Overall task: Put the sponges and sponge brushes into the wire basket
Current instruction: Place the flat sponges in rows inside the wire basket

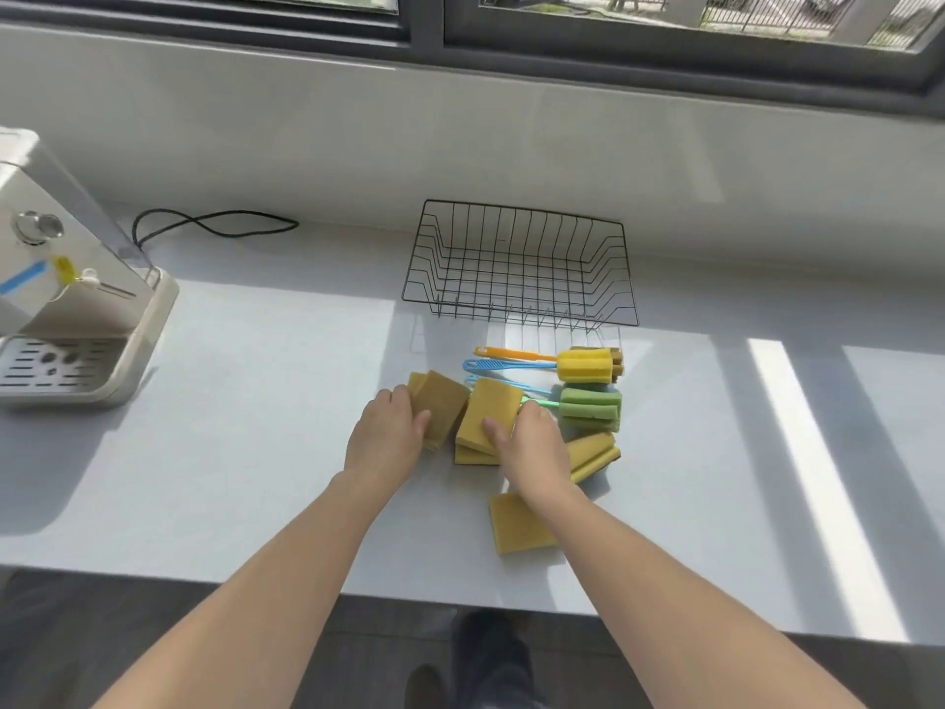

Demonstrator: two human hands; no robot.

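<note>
A stack of flat yellow rectangular sponges is grasped by the left hand, and a second tilted stack of yellow sponges is clasped by the right hand. Both stacks are held on the white counter, in front of the black wire basket. Yellow and green sponge brushes with plastic handles are seen between them.

We stand in what looks like a home kitchen. Beyond our fingers a white countertop runs under a dark-framed window that looks out on a fenced yard. Far to the left of our fingers sits an espresso machine with a slotted drip tray, its black power cord looped behind it. Just past our fingertips lie dish sponges and sponge bottle brushes, with a wire basket behind them.
</note>
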